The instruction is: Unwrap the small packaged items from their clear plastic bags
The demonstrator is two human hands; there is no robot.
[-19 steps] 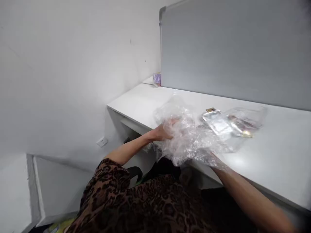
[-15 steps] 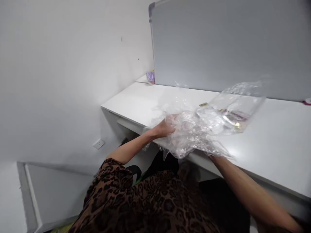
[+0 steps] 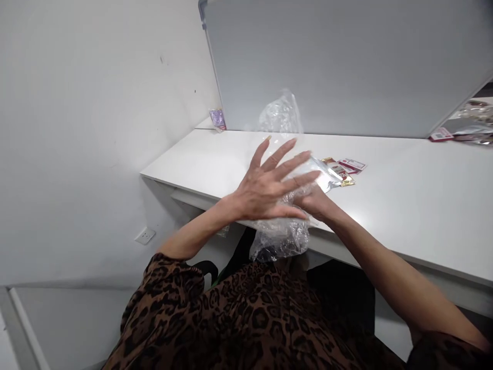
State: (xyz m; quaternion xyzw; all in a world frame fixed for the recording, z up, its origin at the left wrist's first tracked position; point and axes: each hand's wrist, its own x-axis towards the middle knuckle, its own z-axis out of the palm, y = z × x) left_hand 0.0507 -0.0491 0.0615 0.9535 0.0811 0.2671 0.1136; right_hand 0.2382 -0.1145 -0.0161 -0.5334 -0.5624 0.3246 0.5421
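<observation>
My left hand [image 3: 264, 191] is held over the table's front edge, its fingers spread wide and nothing in them. Behind it, my right hand [image 3: 316, 203] is closed on a crumpled clear plastic bag [image 3: 280, 237]; its fingertips are partly hidden by my left hand. Part of the clear plastic stands up above my left fingers, and part hangs below the table edge. Just beyond my right hand lies a silver packet [image 3: 326, 174], touching a gold and red packet [image 3: 342, 174]. A red and white packet [image 3: 353, 165] lies beside these.
The white table [image 3: 400, 205] runs along a grey board [image 3: 327, 67]. A small purple packet [image 3: 217, 118] stands at the back left corner. More packets [image 3: 477, 128] lie at the far right, past the board. A wall socket [image 3: 145, 236] is at the lower left.
My left hand has come off the plastic and spread open. The plastic, which was spread over the table, is now gathered in my right hand. The packets on the table have come into plain view.
</observation>
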